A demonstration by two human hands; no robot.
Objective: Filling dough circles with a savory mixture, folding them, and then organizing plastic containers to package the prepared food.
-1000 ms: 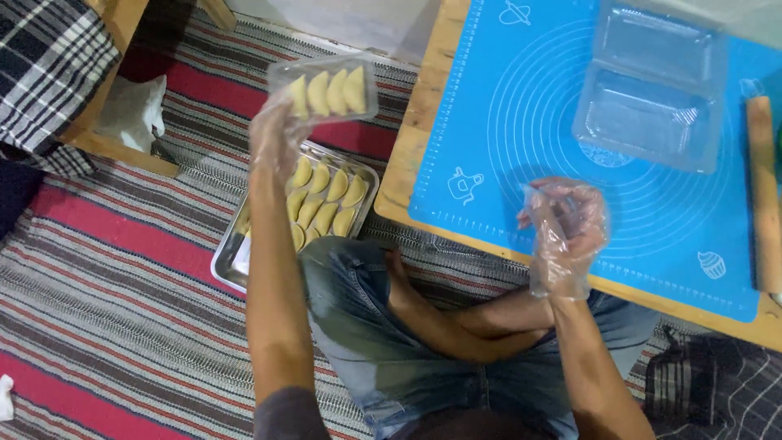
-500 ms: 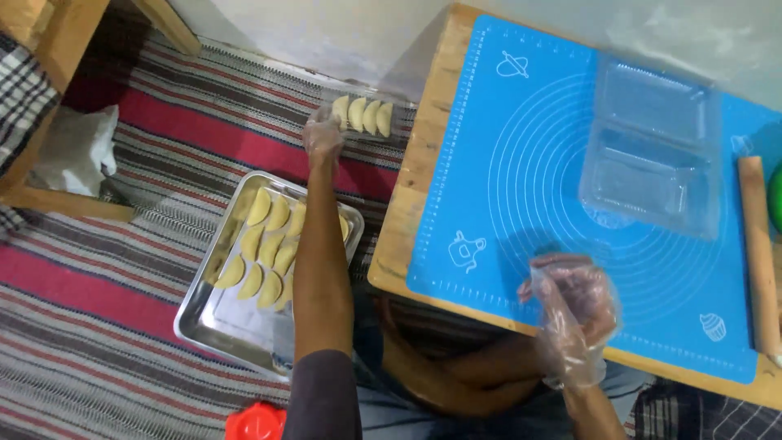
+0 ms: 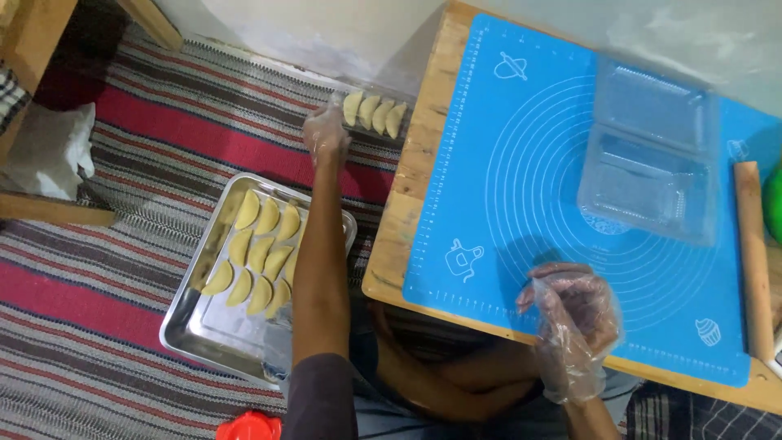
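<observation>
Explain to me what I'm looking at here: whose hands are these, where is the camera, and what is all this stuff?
There is no machine here. A person wears a camera on the head, so the one picture looks straight down at their own two hands, both in thin clear plastic gloves.

The left hand reaches out over the striped rug and holds a clear plastic box of pale half-moon pastries. More of the same pastries lie in rows on a metal tray on the rug.

The right hand rests empty at the near edge of a blue baking mat on a low wooden table. On the mat sits an empty clear hinged container, lying open. A wooden rolling pin lies at the right.
</observation>
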